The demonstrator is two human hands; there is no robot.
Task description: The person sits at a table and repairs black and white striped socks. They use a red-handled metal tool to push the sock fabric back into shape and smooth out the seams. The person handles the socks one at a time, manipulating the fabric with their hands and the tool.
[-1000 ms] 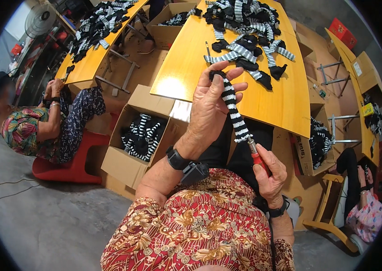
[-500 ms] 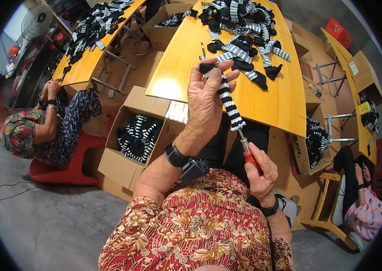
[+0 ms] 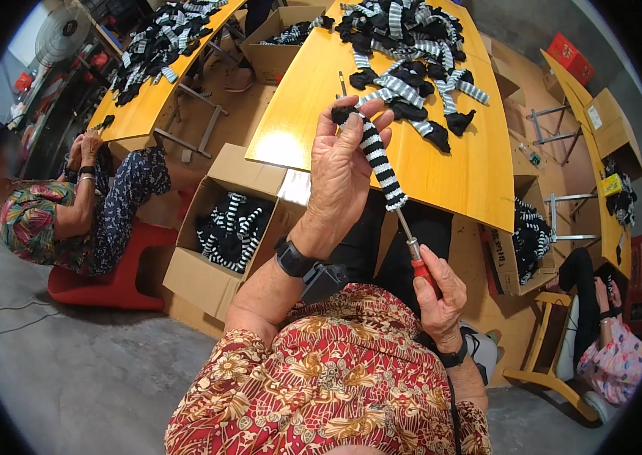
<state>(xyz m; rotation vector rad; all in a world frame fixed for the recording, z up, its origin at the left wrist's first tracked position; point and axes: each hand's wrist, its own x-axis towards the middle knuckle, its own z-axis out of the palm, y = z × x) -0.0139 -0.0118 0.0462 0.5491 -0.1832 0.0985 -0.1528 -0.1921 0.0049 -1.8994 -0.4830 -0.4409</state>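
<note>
We see the right hand [image 3: 442,294] curled round a red-handled steel tool [image 3: 420,268], its tip hidden inside a black-and-white striped knit tube [image 3: 384,168] whose black end the half-curled left hand [image 3: 338,171] pinches; beyond, an open brown cardboard box [image 3: 203,283], then a yellow wooden table [image 3: 288,136], its grey-striped knit pile [image 3: 410,38] cut off above

Brown carton [image 3: 507,265], floor: dark printed characters [image 3: 497,249], illegible. Open carton [image 3: 615,125], right tabletop [image 3: 573,97]: white label [image 3: 595,114], unreadable.
</note>
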